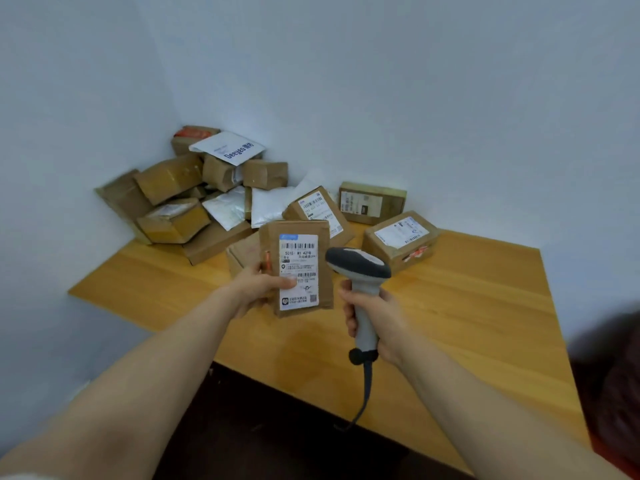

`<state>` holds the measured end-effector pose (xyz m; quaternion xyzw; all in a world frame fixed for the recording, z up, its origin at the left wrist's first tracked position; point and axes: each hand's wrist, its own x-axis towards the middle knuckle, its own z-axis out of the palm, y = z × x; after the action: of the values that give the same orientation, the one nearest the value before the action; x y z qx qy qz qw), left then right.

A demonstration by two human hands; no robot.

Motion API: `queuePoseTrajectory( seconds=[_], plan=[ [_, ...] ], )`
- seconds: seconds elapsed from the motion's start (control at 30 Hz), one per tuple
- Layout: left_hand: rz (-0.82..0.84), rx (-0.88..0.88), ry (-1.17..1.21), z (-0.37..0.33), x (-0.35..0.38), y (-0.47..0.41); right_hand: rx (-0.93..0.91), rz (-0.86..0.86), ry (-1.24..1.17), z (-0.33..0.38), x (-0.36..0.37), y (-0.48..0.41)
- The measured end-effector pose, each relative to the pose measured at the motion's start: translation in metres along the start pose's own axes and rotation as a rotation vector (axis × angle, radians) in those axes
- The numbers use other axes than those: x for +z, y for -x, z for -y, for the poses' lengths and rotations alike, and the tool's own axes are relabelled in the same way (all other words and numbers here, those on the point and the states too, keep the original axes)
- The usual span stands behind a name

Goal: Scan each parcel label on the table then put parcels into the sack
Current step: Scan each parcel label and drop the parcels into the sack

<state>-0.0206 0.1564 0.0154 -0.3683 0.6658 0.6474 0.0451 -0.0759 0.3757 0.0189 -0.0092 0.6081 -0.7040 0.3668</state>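
Note:
My left hand [258, 287] holds a flat brown cardboard parcel [323, 268] upright above the table, its white barcode label [298, 271] facing me. My thumb lies across the label's lower left. My right hand [375, 318] grips the pale handle of a grey corded barcode scanner [358, 268], whose dark head sits just right of the parcel. No sack is visible.
The wooden table [467, 323] stands in a white-walled corner. A heap of brown boxes and white mailers [207, 192] fills the back left. Three labelled boxes [400, 239] lie behind my hands. Dark floor shows below the table's near edge; a dark blurred shape is at right.

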Motion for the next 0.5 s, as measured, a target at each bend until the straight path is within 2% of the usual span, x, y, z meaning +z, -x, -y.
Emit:
queuePoseTrajectory(
  seconds=[0.23, 0.5],
  plan=[
    [-0.093, 0.06, -0.051, -0.02, 0.006, 0.01, -0.013, 0.064, 0.126, 0.02, -0.001, 0.021],
    [-0.121, 0.06, -0.052, -0.023, 0.007, 0.009, -0.035, 0.055, 0.109, 0.032, -0.007, 0.028]
  ],
)
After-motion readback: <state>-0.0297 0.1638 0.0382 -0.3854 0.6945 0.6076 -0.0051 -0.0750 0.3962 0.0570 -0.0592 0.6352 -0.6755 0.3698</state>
